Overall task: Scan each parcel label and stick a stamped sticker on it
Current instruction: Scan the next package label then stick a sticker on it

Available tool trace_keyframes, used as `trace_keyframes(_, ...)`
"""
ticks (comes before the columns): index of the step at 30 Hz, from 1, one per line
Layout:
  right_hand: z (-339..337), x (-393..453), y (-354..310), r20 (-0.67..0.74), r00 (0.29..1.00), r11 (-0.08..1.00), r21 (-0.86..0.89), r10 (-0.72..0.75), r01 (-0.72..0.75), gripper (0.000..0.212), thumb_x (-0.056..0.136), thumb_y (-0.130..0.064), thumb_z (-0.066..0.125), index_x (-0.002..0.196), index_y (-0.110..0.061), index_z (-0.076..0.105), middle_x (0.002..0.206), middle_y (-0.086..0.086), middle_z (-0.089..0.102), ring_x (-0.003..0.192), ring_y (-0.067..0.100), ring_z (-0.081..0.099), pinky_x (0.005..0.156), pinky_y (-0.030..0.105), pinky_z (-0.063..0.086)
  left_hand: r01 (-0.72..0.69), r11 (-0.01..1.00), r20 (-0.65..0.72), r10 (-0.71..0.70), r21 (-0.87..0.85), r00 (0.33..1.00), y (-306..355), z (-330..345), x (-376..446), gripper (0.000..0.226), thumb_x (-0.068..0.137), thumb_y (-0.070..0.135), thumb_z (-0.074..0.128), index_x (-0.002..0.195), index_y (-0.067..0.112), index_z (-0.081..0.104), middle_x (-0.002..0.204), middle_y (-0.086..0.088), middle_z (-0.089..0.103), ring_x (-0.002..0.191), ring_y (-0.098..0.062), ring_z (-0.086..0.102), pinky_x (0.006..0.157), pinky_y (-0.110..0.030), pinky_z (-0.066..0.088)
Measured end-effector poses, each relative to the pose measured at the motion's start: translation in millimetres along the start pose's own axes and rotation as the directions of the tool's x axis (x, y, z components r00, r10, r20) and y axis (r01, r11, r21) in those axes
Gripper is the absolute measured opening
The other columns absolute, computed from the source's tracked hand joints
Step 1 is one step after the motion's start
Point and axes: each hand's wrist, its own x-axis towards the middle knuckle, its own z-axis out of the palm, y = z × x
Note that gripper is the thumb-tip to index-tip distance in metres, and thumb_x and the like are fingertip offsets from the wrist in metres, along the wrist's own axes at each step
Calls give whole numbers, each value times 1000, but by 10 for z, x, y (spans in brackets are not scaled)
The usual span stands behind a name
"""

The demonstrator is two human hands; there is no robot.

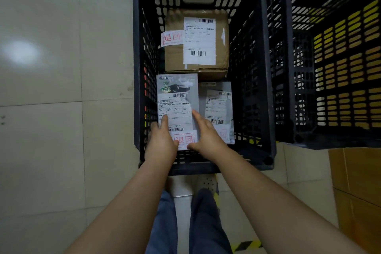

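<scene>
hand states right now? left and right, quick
Left hand: open, fingers straight, pressing on the grey parcel in the black crate.
Right hand: open, fingers straight, resting on the same parcel's right edge.

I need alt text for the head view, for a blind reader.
Two hands, left and right, press a grey parcel with a red-stamped sticker inside a black crate. A cardboard box and another grey parcel, both labelled, lie beside it.
</scene>
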Motion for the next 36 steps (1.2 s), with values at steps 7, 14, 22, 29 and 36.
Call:
trace_keyframes(7, 10, 8, -14, -1, 1000, 998, -62, -14, 14, 111, 80, -20, 79, 154, -43, 0, 156, 1, 25, 138, 20, 37, 108, 36, 37, -5, 999, 1, 5, 32, 1000, -24, -16, 25, 86, 87, 18, 69, 154, 24, 16, 142, -11, 32, 130, -30, 38, 104, -43, 40)
trace_keyframes(14, -199, -306, -138, -33, 999, 997, -76, -31, 29, 101, 82, -33, 78, 156, -35, 10, 156, -3, 25, 139, 16, 34, 109, 29, 31, -84, 996, -37, 83, -40, 996, 109, -278, -286, 72, 93, 29, 62, 153, 16, 25, 150, -8, 31, 132, -26, 40, 107, -39, 38)
trace_keyframes(22, -1048, -1551, -856, -189, 963, 974, -158, -191, 162, 68, 89, -47, 66, 148, -31, 36, 150, -8, 34, 135, 14, 39, 109, 33, 38, -357, 933, -109, 361, 51, 926, 592, -1489, -1412, 55, 95, 37, 59, 144, 16, 45, 146, 0, 44, 133, -20, 41, 111, -33, 34)
trace_keyframes(29, -1948, -2994, -1504, -482, 804, 930, -285, -347, 230, 59, 91, -52, 59, 144, -30, 45, 142, -12, 41, 131, 9, 41, 105, 27, 38, -678, 671, -144, 735, 300, 663, 1492, -2618, -2432, 55, 95, 42, 58, 145, 24, 44, 148, 6, 42, 137, -15, 35, 114, -29, 26)
trace_keyframes(36, -1997, -4464, -1353, -837, 533, 992, -116, -123, 47, 60, 90, -64, 52, 143, -38, 42, 146, -14, 37, 135, 8, 35, 112, 35, 36, -917, 181, 46, 977, 356, 210, 2468, -2799, -3135, 60, 91, 58, 53, 139, 22, 53, 144, 4, 49, 133, -20, 45, 113, -38, 35)
